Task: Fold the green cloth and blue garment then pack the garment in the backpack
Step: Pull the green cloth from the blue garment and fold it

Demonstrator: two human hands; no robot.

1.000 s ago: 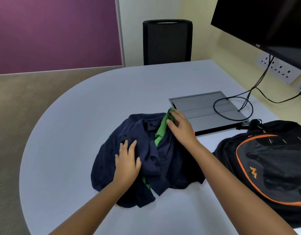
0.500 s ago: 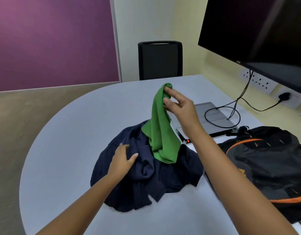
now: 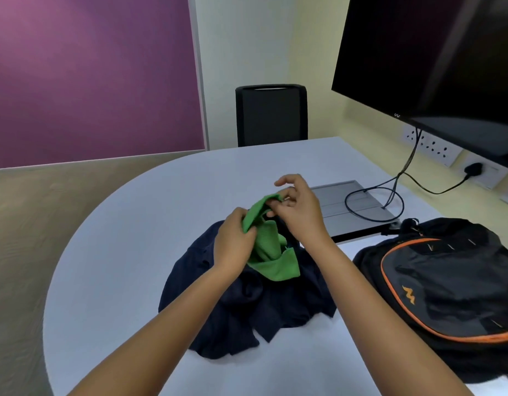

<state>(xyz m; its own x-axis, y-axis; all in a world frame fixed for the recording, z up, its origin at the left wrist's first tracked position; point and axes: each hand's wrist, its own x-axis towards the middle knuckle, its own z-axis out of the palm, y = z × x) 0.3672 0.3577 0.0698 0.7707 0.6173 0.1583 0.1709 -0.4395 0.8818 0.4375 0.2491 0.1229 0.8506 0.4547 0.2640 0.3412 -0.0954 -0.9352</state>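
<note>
Green cloth bunched, pinched by both hands' fingers; blue garment partly hidden beneath; backpack cut off right.

Bright, even indoor light with no hard shadows. The white table shows only a faint soft shade just beside the dark garment. The black monitor, right of the table, carries a pale diagonal sheen. Wide-angle bending curves the table's edge and tilts the wall lines. Detail is slightly soft throughout, with dark fabrics nearly featureless.
</note>
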